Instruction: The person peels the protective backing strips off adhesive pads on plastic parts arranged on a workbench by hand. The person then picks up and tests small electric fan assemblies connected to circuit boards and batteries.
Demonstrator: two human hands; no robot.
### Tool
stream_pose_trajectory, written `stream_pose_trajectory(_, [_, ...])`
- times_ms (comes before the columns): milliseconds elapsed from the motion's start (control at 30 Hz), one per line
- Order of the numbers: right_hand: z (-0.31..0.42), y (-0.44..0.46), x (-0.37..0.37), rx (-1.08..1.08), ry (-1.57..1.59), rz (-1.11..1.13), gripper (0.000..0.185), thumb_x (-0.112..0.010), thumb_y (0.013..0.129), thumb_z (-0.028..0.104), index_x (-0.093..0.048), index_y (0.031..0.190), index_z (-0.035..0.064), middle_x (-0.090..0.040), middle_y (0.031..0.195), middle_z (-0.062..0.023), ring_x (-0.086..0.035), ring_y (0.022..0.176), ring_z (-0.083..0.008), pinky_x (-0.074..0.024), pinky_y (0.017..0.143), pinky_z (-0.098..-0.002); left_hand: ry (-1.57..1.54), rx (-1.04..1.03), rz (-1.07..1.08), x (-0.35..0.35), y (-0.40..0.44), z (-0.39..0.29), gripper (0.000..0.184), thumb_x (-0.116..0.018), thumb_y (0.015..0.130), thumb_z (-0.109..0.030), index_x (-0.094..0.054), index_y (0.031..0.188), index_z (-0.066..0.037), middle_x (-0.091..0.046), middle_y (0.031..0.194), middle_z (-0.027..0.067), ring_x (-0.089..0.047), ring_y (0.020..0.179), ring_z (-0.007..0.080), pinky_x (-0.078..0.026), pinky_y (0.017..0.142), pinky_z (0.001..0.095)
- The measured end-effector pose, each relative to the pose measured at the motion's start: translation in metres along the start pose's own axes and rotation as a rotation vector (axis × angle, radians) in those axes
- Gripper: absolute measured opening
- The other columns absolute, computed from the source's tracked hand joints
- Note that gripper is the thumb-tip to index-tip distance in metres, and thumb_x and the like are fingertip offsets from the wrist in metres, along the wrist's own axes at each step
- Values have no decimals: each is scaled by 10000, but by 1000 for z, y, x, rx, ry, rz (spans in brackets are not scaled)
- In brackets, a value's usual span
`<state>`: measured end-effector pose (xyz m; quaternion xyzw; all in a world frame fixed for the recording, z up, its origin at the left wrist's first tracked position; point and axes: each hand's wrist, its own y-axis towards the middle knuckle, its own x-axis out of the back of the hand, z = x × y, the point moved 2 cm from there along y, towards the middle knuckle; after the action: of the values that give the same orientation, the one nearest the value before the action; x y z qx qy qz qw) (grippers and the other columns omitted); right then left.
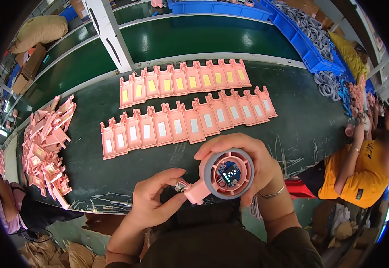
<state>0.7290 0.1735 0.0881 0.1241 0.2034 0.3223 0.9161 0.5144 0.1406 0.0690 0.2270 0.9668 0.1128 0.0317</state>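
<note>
A round pink fan housing [197, 192] with a grey ring is held up near the table's front edge. Inside the ring a blue circuit board [229, 173] shows lit digits. My right hand [252, 165] is wrapped round the ring from the right and top. At the end of the short pink neck, my left hand [156, 196] pinches a bundle of thin wires [181, 185]. Behind the hands, two rows of pink panels lie on the dark green table: the back row [167, 82] bears yellow patches, the front row [178, 125] white ones.
A heap of pink parts [47, 147] lies at the left. Blue bins [310, 49] with grey rings [327, 85] stand at the back right. A person in an orange shirt [359, 174] works at the right; another person's arm [5, 196] shows at far left. A white post [109, 35] stands behind.
</note>
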Motion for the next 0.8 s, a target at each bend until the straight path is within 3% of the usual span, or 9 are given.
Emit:
stream_pose_trajectory(200, [-1, 0, 5, -36, 62, -105, 928, -872, 495, 365, -442, 1223, -19, -540, 1137, -172, -551, 1026, -236, -440, 878, -349, -464, 117, 100, -1, 3, -5, 404, -488, 800, 149, -466, 1193, 60, -575, 1054, 130, -589, 935, 187, -484, 799, 311])
stream_pose_trajectory(800, [-7, 0, 8, -78, 91, -112, 953, -844, 531, 428, -406, 1242, -30, -539, 1114, -211, -562, 1001, -247, -456, 838, -337, -539, 173, 115, 5, -4, -7, 417, -454, 801, 150, -449, 1212, 75, -568, 1072, 158, -586, 963, 199, -472, 830, 325])
